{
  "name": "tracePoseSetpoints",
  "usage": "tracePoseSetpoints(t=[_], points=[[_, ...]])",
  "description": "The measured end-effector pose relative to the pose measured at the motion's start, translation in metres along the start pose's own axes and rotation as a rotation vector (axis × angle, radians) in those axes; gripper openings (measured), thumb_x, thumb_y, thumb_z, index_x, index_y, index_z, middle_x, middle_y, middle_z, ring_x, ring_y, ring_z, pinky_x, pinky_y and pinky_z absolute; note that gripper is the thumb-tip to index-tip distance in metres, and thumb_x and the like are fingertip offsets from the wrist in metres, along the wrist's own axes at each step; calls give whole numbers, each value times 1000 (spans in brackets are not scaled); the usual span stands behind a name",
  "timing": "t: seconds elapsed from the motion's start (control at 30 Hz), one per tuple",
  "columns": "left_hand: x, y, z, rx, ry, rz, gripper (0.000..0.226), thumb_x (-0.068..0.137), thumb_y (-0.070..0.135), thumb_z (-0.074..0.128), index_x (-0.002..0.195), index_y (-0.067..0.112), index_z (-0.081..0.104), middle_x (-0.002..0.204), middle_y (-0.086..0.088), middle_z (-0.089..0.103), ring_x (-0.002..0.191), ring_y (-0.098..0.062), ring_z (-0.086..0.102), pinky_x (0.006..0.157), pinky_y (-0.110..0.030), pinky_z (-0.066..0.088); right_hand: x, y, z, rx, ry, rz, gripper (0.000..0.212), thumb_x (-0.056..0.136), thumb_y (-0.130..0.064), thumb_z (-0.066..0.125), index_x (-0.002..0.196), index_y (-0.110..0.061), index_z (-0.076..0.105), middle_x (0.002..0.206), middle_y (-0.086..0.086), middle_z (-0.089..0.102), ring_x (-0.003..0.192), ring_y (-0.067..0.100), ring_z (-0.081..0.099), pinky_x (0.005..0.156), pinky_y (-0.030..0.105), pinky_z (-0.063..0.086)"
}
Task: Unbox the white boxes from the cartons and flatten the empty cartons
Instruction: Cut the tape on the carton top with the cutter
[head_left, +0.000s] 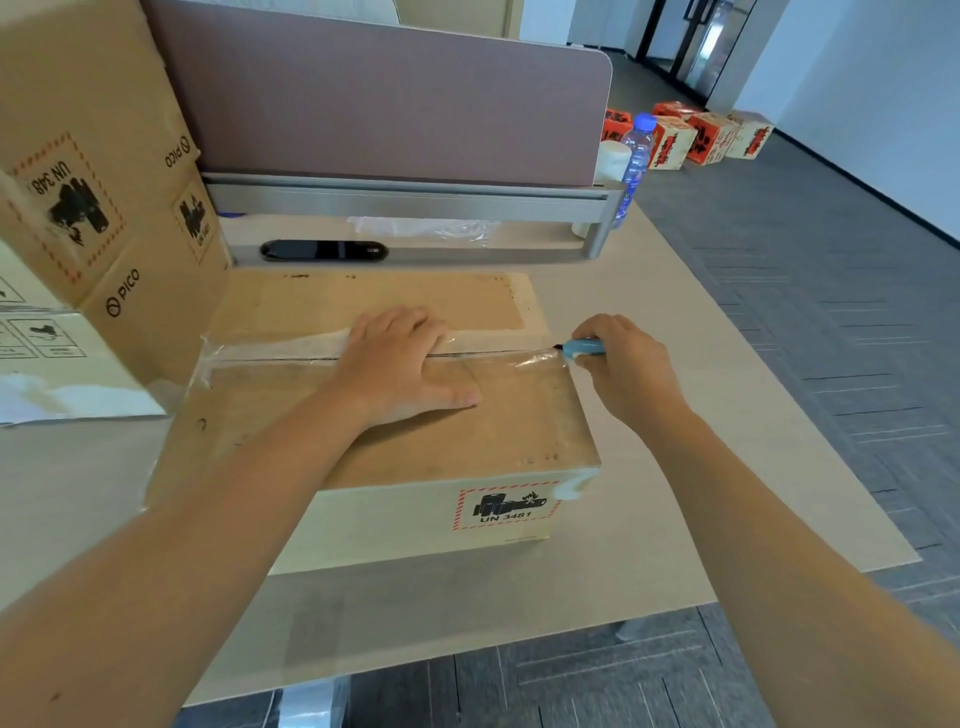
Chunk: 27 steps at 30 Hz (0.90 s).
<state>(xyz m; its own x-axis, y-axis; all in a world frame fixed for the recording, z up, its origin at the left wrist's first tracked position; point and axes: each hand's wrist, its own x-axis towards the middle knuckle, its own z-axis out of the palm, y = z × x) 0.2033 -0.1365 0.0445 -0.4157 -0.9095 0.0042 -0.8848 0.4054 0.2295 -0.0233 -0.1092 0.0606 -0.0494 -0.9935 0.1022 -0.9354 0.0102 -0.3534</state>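
Note:
A taped brown carton (519, 431) with a UN 3481 label lies shut on the desk in front of me. My left hand (405, 358) presses flat on its top, across the taped centre seam. My right hand (618, 364) grips a small blue cutter (584, 347) at the right end of that seam, its dark tip touching the clear tape. No white boxes are visible; the carton's contents are hidden.
Stacked PICO cartons (93, 208) stand at the left. A mauve desk divider (374, 93) with a metal rail runs behind the carton, a water bottle (636, 156) at its right end. Orange and white boxes (696, 135) sit on the floor. The desk edge (779, 582) is near right.

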Motion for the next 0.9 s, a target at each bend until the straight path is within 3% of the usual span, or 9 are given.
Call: tracePoseSetpoints(t=[0.13, 0.2, 0.3, 0.47, 0.57, 0.63, 0.67, 0.77, 0.9], points=[[-1, -7, -12, -150, -69, 46, 100, 54, 79, 46, 129, 13, 46, 131, -1, 45, 122, -19, 38, 102, -28, 23, -20, -22, -6, 236, 180, 170, 20, 94, -16, 51, 111, -7, 47, 97, 2, 53, 86, 23, 51, 72, 30, 37], [-4, -16, -18, -185, -111, 63, 80, 72, 57, 66, 132, 11, 42, 133, -2, 43, 124, -20, 37, 102, -28, 27, -34, -42, -3, 373, 267, 233, 20, 94, -18, 52, 109, -9, 44, 91, -2, 49, 82, 19, 49, 71, 30, 38], [-10, -37, -27, -124, -110, 125, 81, 74, 54, 68, 137, 13, 39, 138, -2, 41, 128, -21, 35, 104, -28, 27, -57, -77, 16, 514, 373, 296, 24, 94, -22, 50, 113, -8, 42, 84, -9, 48, 81, 17, 49, 74, 32, 42], [-26, -73, -36, 70, -164, 207, 104, 58, 85, 37, 145, 29, 29, 154, 2, 22, 140, -18, 18, 113, -30, 12, -80, -116, 56, 620, 510, 375, 24, 95, -22, 48, 115, -8, 48, 87, -9, 49, 90, 20, 53, 84, 36, 43], [-29, -85, -30, 156, -156, 238, 129, 36, 98, 1, 146, 35, 21, 156, 3, 16, 142, -18, 14, 115, -34, 9, -79, -122, 68, 555, 538, 388, 25, 94, -24, 49, 115, -11, 53, 81, -22, 44, 86, -11, 44, 98, 37, 37], [-28, -87, -25, 178, -126, 229, 128, 37, 97, -5, 147, 35, 19, 156, 3, 15, 143, -20, 13, 116, -37, 9, -74, -120, 72, 519, 565, 398, 24, 94, -24, 49, 114, -11, 55, 84, -18, 45, 81, -31, 32, 100, 36, 34], [-27, -87, -23, 171, -114, 215, 122, 42, 93, -1, 147, 35, 19, 156, 3, 14, 143, -20, 13, 116, -37, 9, -71, -118, 72, 509, 577, 399, 24, 94, -23, 49, 113, -10, 55, 87, -15, 46, 80, -30, 32, 99, 36, 34], [-24, -78, -17, 132, -80, 148, 108, 51, 85, 7, 147, 36, 19, 157, 4, 13, 143, -20, 12, 116, -37, 8, -57, -105, 69, 521, 575, 388, 24, 95, -23, 48, 113, -10, 54, 92, -13, 48, 79, 0, 38, 100, 38, 35], [-14, -52, -8, 118, -60, 3, 81, 79, 76, 35, 147, 36, 17, 157, 4, 10, 144, -20, 9, 116, -39, 7, -30, -75, 59, 527, 517, 336, 24, 94, -22, 49, 114, -9, 55, 101, -1, 60, 92, 17, 46, 99, 40, 38]])
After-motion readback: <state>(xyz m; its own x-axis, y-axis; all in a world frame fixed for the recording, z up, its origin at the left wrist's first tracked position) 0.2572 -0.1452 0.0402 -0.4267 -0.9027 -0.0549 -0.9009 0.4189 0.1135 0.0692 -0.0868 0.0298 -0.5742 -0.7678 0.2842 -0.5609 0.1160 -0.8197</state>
